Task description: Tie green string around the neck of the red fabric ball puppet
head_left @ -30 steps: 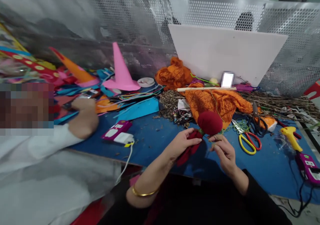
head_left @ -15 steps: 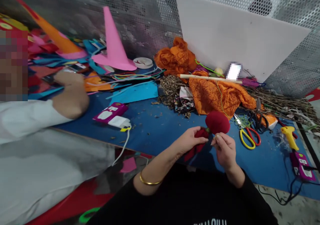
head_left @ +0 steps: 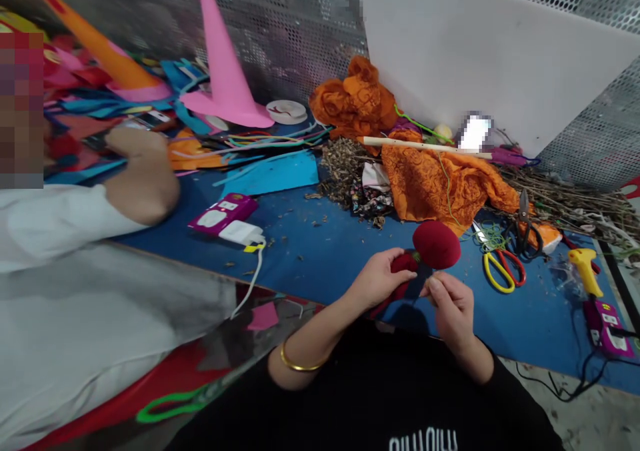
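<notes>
So both hands are busy over the near edge of the blue table. The left hand is closed around the gathered dark red fabric at the base of a red stuffed ball, which sticks up just past the fingertips of both hands. The right hand sits just beside the left, thumb and forefinger pinched together right under the ball; it looks like it's nipping something thin, maybe thread, but I honestly can't tell what. There's a gold bangle on the left wrist.

Just beyond the ball lies a crumpled orange cloth with a pale wooden stick lying across its far edge. Off to the right of the right hand are yellow and red scissors, with black shears a bit farther back, and further right a yellow glue gun. A heap of dry twigs runs along behind those.

To the left of the left hand, well apart, a purple and white power strip sits on the table with a white plug in it. Beyond that there's a blue felt sheet, a pink cone and an orange cone. Another person's hand in a white sleeve rests on the table far out left, among the felt scraps
</notes>
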### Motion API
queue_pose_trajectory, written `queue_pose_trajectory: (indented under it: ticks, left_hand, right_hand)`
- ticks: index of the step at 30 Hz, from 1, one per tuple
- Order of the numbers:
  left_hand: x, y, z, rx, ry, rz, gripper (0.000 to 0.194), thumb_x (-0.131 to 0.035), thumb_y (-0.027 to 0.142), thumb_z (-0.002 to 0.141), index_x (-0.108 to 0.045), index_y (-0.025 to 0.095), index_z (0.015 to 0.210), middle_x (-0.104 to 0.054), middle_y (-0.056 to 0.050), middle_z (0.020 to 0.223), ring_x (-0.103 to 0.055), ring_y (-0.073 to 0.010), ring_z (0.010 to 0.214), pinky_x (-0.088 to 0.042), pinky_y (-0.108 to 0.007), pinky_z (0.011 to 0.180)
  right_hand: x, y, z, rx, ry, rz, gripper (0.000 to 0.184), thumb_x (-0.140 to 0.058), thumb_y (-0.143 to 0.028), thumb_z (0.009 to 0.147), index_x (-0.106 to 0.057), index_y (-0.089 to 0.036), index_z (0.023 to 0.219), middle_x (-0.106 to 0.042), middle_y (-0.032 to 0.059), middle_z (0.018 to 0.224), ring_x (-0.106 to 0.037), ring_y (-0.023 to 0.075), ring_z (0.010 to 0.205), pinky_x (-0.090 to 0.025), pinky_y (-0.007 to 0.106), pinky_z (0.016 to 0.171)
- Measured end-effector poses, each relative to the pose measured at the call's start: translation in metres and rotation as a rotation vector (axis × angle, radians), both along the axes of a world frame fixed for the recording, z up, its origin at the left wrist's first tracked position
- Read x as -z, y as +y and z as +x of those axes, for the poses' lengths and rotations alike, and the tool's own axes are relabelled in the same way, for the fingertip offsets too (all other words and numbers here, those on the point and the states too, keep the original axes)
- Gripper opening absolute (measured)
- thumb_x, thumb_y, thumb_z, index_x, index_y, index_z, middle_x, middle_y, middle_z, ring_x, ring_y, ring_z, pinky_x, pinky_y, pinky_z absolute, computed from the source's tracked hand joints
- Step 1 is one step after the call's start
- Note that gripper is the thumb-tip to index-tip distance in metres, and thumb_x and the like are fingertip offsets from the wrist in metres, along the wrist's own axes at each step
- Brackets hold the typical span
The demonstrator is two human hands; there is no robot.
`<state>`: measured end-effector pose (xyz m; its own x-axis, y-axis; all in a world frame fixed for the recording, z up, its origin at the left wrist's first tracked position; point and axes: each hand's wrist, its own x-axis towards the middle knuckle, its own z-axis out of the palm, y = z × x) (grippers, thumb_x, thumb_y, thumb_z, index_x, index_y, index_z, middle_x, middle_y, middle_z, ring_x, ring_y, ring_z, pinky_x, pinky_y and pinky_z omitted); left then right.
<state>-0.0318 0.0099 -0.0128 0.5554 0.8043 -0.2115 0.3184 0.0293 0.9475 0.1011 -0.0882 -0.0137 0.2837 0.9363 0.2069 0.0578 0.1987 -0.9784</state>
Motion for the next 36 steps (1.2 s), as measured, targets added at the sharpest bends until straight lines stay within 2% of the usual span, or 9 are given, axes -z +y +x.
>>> queue_pose_trajectory:
  ticks: [4, 8, 10, 13, 17, 23, 26, 29, 36]
  left_hand:
    - [-0.013, -0.003, -0.003, 0.131, 0.375, 0.285, 0.013, -0.058, 0.031, 0.078, -0.064, 0.019, 0.078, -0.067, -0.002, 0.073, -0.059, -0.0184, 0.068, -0.038, -0.026, 0.06]
    - [-0.021, -0.009, -0.005, 0.194, 0.491, 0.422, 0.015, -0.051, 0.027, 0.084, -0.065, 0.022, 0.086, -0.07, -0.004, 0.078, -0.063, -0.0197, 0.072, -0.037, -0.026, 0.059]
    - [-0.022, -0.013, -0.005, 0.212, 0.524, 0.467, 0.017, -0.05, 0.028, 0.086, -0.066, 0.022, 0.089, -0.072, -0.005, 0.084, -0.066, -0.0215, 0.078, -0.04, -0.027, 0.062]
    - [-0.023, -0.018, -0.004, 0.239, 0.591, 0.541, 0.022, -0.05, 0.029, 0.087, -0.067, 0.02, 0.099, -0.074, -0.009, 0.094, -0.069, -0.0251, 0.085, -0.045, -0.03, 0.069]
    - [-0.027, -0.025, -0.003, 0.247, 0.706, 0.64, 0.032, -0.046, 0.025, 0.09, -0.061, 0.013, 0.115, -0.073, -0.015, 0.101, -0.07, -0.0285, 0.084, -0.048, -0.033, 0.068]
    - [-0.025, -0.037, -0.002, 0.336, 0.823, 0.88, 0.031, -0.039, 0.012, 0.089, -0.063, 0.009, 0.11, -0.07, -0.016, 0.086, -0.068, -0.0273, 0.073, -0.049, -0.034, 0.062]
    - [-0.019, -0.043, -0.003, 0.377, 0.812, 0.982, 0.032, -0.039, 0.007, 0.087, -0.061, 0.009, 0.11, -0.067, -0.013, 0.082, -0.066, -0.0263, 0.073, -0.049, -0.033, 0.061]
    - [-0.012, -0.047, -0.005, 0.347, 0.795, 1.075, 0.033, -0.039, 0.007, 0.087, -0.058, 0.007, 0.114, -0.066, -0.012, 0.083, -0.065, -0.025, 0.074, -0.05, -0.033, 0.062]
    - [0.008, -0.045, -0.012, 0.256, 0.668, 1.367, 0.034, -0.04, 0.007, 0.088, -0.053, 0.008, 0.12, -0.062, -0.006, 0.076, -0.06, -0.021, 0.062, -0.047, -0.032, 0.053]
  right_hand:
    - [-0.025, 0.008, 0.008, -0.221, -0.222, 0.064, 0.033, -0.047, -0.031, 0.096, -0.065, -0.019, 0.072, -0.062, 0.0029, 0.067, -0.057, 0.0152, 0.065, -0.045, 0.028, 0.063]
    - [-0.046, 0.026, 0.019, -0.276, -0.372, 0.12, 0.03, -0.047, -0.032, 0.095, -0.069, -0.02, 0.078, -0.072, 0.0063, 0.08, -0.068, 0.0204, 0.086, -0.051, 0.033, 0.077]
    - [-0.051, 0.035, 0.023, -0.275, -0.47, 0.141, 0.03, -0.048, -0.03, 0.095, -0.069, -0.022, 0.076, -0.074, 0.0042, 0.08, -0.07, 0.0206, 0.091, -0.048, 0.038, 0.09]
    - [-0.052, 0.047, 0.025, -0.264, -0.588, 0.142, 0.028, -0.048, -0.027, 0.094, -0.07, -0.024, 0.078, -0.076, 0.0012, 0.084, -0.07, 0.0191, 0.096, -0.037, 0.042, 0.105]
    - [-0.049, 0.055, 0.02, -0.242, -0.641, 0.089, 0.025, -0.05, -0.025, 0.094, -0.072, -0.025, 0.084, -0.077, 0.0001, 0.09, -0.07, 0.0173, 0.094, -0.035, 0.042, 0.106]
    - [-0.048, 0.056, 0.011, -0.171, -0.7, -0.031, 0.025, -0.05, -0.025, 0.094, -0.073, -0.026, 0.085, -0.078, -0.0008, 0.085, -0.071, 0.0164, 0.082, -0.038, 0.04, 0.103]
    - [-0.048, 0.057, 0.011, -0.122, -0.736, -0.114, 0.026, -0.051, -0.025, 0.093, -0.073, -0.024, 0.079, -0.078, 0.0011, 0.082, -0.07, 0.0191, 0.082, -0.044, 0.037, 0.094]
    - [-0.048, 0.058, 0.014, -0.099, -0.76, -0.159, 0.027, -0.052, -0.025, 0.092, -0.073, -0.023, 0.075, -0.077, 0.0024, 0.08, -0.069, 0.0198, 0.079, -0.047, 0.034, 0.087]
    - [-0.042, 0.055, 0.016, -0.076, -0.753, -0.161, 0.03, -0.05, -0.025, 0.094, -0.072, -0.023, 0.073, -0.077, 0.0017, 0.08, -0.069, 0.0174, 0.081, -0.047, 0.029, 0.083]
